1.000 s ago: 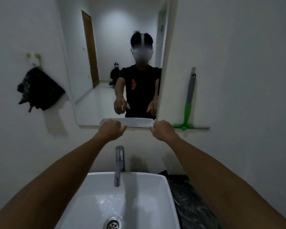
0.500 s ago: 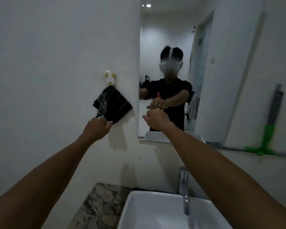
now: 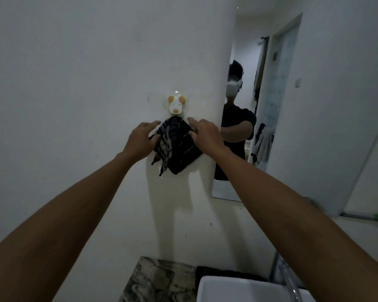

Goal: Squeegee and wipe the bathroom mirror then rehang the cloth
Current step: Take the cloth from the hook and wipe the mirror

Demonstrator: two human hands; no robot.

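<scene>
the dark striped cloth (image 3: 176,147) hangs on the dog-shaped hook (image 3: 176,105), left of the mirror (image 3: 260,118). the left hand (image 3: 141,139) and right hand (image 3: 202,134) flank it, fingers loosely spread, touching its upper edges and not clearly pinching. best to pinch near the top and lift it straight up off the hook rather than tug downward.

Two hands: the left hand (image 3: 141,139) at ten o'clock of the cloth, the right hand (image 3: 204,136) at two o'clock of it. One cloth (image 3: 176,147), dark and striped. One hook (image 3: 175,105), dog-faced, at twelve o'clock of the cloth. One mirror (image 3: 271,118) at three o'clock. One sink (image 3: 238,288) and one tap (image 3: 286,277) at five o'clock. One marbled desk (image 3: 159,280) at six o'clock.
</scene>
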